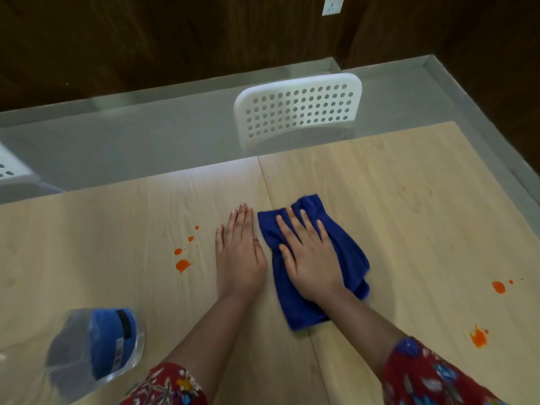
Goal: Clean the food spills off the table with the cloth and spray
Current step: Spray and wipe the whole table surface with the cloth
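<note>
A blue cloth [347, 252] lies crumpled on the light wooden table [409, 200] near its middle. My right hand [309, 258] presses flat on the cloth with fingers spread. Just left of it, my left hand [239, 249] rests flat on the bare wood, fingers straight and together. Orange food spills [183, 264] dot the table left of my left hand. More orange spills sit at the right [498, 287] and near the front right [479, 338]. A clear spray bottle with a blue head [96, 346] stands at the front left.
A white perforated chair [298, 109] stands beyond the table's far edge. Part of another white chair [11, 168] shows at the left edge. Grey floor and dark wooden walls lie beyond. A seam runs down the table between my hands.
</note>
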